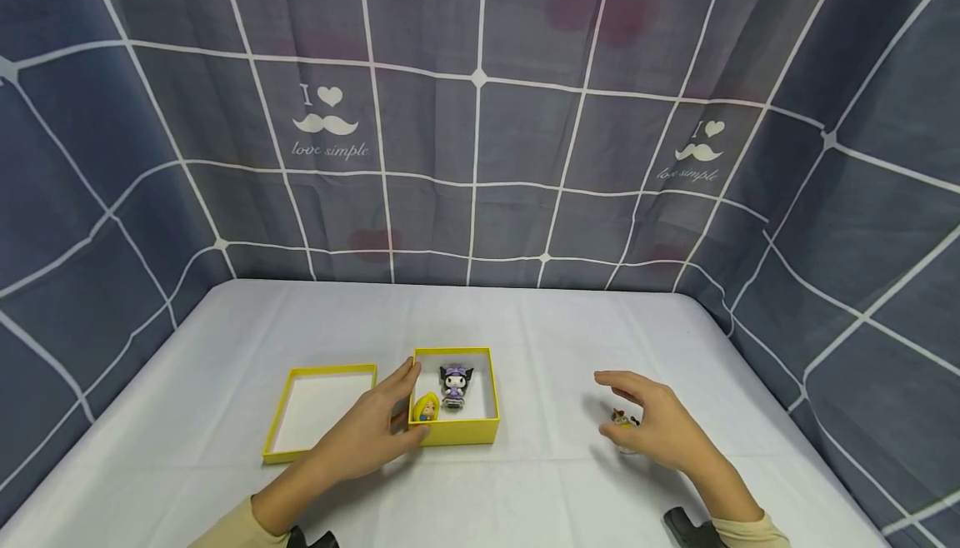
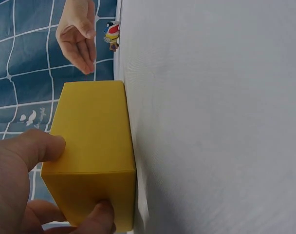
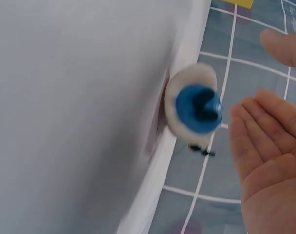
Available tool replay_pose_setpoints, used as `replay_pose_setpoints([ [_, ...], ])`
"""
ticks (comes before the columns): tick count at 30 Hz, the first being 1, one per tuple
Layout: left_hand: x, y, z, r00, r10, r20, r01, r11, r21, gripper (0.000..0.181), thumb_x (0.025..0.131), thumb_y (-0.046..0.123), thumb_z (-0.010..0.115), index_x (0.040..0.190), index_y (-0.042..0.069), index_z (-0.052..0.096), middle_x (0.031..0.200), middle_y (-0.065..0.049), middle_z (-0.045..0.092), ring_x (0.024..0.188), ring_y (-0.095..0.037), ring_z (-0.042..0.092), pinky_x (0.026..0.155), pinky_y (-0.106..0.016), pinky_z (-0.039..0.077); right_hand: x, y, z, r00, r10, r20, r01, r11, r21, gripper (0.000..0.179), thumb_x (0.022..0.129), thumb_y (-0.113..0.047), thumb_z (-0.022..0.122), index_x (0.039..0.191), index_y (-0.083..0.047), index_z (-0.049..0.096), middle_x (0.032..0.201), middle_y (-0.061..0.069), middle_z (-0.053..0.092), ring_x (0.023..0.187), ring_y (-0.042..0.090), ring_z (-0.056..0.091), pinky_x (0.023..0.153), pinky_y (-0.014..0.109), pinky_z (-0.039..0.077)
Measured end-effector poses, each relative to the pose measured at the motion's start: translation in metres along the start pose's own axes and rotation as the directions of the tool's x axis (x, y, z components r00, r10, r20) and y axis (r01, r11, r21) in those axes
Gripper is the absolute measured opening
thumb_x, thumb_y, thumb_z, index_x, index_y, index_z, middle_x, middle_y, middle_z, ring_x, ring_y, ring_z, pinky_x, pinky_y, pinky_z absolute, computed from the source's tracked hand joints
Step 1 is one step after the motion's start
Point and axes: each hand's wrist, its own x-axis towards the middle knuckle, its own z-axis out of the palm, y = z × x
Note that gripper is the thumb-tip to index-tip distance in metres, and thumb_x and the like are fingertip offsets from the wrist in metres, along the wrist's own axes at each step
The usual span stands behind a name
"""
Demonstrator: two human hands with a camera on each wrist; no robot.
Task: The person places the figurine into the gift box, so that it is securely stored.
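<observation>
My left hand (image 1: 372, 425) holds a yellow box (image 1: 459, 433) at its left front corner. In the left wrist view its thumb presses the long front wall and its fingertips touch the short end. Inside the box are a black-and-purple figurine (image 1: 454, 385) and a yellow-haired figurine (image 1: 426, 406). Over to the right, my right hand (image 1: 657, 425) hovers around a small multicoloured figurine (image 1: 619, 418) on the table, fingers and thumb spread apart. That figurine (image 3: 195, 105) shows a blurred white body and blue disc in the right wrist view, apart from the hand.
The yellow-rimmed lid (image 1: 318, 408), white inside, lies left of the box, partly behind my left hand. A white cloth covers the table (image 1: 547, 365). Dark grid-patterned curtains (image 1: 517, 140) hang behind and on both sides.
</observation>
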Motion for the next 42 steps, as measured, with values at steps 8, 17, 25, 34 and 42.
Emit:
replay_pose_setpoints([
  [8,0.0,0.0,0.0,1.0,-0.016,0.004,0.016,1.0,0.0,0.085,0.087,0.026,0.073,0.15,-0.005,0.026,0.159,-0.02,0.015,0.142,-0.032,0.023,0.088,-0.022,0.05,-0.012,0.013,-0.01,1.0,0.01,0.006,-0.01,1.0,-0.019,0.058,0.075,-0.021,0.086,0.127,-0.013,0.064,0.126,-0.003,0.063,0.113,0.028,0.062,0.096,0.04,0.049],
  [17,0.0,0.0,0.0,1.0,-0.01,-0.001,0.01,1.0,0.017,0.085,0.086,0.027,0.074,0.15,-0.005,0.027,0.158,-0.02,0.016,0.142,-0.032,0.024,0.087,-0.021,0.05,-0.02,0.023,-0.016,0.999,0.019,0.044,-0.018,1.0,-0.021,0.058,0.071,-0.017,0.088,0.124,-0.009,0.065,0.122,0.0,0.065,0.111,0.022,0.062,0.095,0.04,0.05],
  [25,-0.001,-0.001,0.0,1.0,-0.016,0.004,0.016,1.0,0.001,0.085,0.087,0.026,0.074,0.15,-0.005,0.027,0.159,-0.019,0.016,0.142,-0.032,0.023,0.089,-0.022,0.05,-0.023,0.031,-0.02,0.991,0.036,0.132,-0.039,0.999,0.02,0.059,0.074,-0.022,0.086,0.126,-0.008,0.063,0.125,0.001,0.064,0.115,0.022,0.06,0.097,0.037,0.048],
  [34,-0.001,0.0,0.0,1.0,-0.007,0.006,0.007,1.0,0.004,0.085,0.087,0.026,0.073,0.15,-0.006,0.025,0.159,-0.02,0.015,0.143,-0.032,0.021,0.09,-0.022,0.049,-0.023,0.033,-0.02,0.98,0.038,0.194,-0.049,0.998,0.051,0.055,0.077,-0.023,0.084,0.127,-0.012,0.063,0.123,-0.004,0.064,0.116,0.02,0.059,0.098,0.033,0.047],
  [42,0.0,-0.001,0.001,1.0,-0.009,0.008,0.009,1.0,0.004,0.087,0.087,0.028,0.073,0.151,-0.005,0.024,0.159,-0.019,0.014,0.143,-0.032,0.021,0.089,-0.022,0.049,-0.022,0.034,-0.018,0.976,0.052,0.21,-0.058,0.998,0.022,0.049,0.08,-0.027,0.082,0.125,-0.017,0.065,0.122,-0.008,0.064,0.115,0.013,0.059,0.096,0.029,0.048],
])
